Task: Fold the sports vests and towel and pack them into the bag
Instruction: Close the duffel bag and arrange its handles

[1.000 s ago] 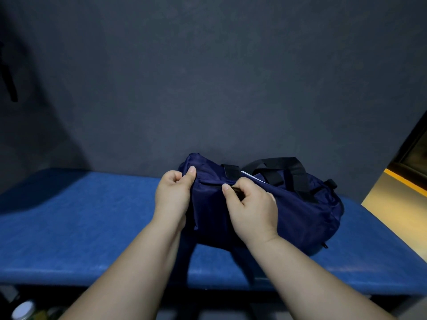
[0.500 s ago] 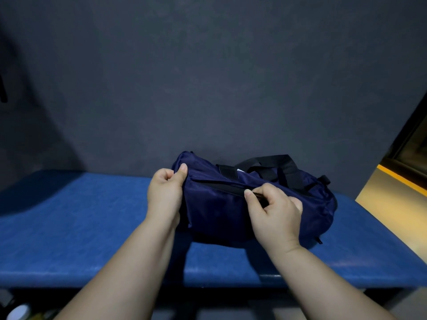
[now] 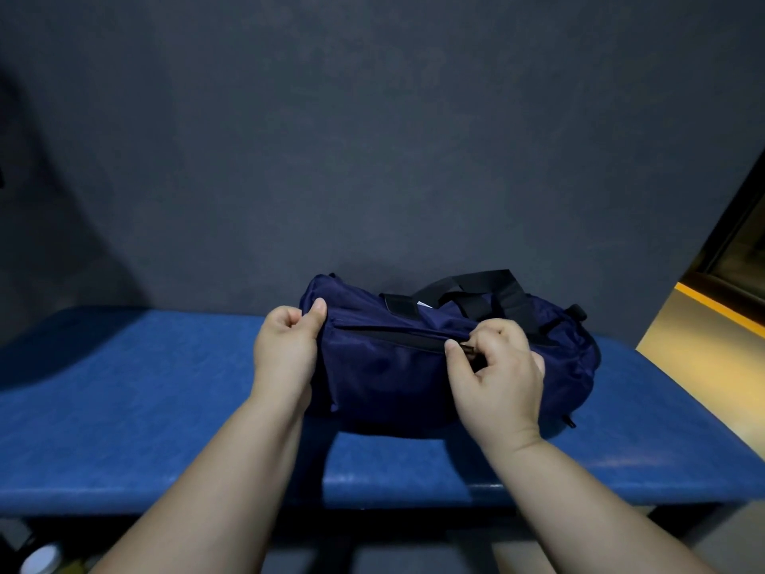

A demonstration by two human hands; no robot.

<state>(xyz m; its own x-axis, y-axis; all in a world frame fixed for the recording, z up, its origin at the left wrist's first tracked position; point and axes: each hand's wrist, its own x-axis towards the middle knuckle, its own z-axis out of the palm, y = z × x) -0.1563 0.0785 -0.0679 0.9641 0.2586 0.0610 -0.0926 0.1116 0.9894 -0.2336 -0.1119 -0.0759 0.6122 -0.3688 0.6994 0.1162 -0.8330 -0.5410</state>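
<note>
The navy bag (image 3: 385, 379) sits mid-frame on the blue bench (image 3: 124, 408) — contents hidden. The left hand (image 3: 285, 354) pinches its end fabric; the right hand (image 3: 496, 374) pinches the zipper pull (image 3: 467, 348).

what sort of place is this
Likely a gym changing room, though that is a guess: a padded blue bench stands against a plain dark wall, and a navy sports bag sits on it, whose zip pull the right hand pinches.
</note>
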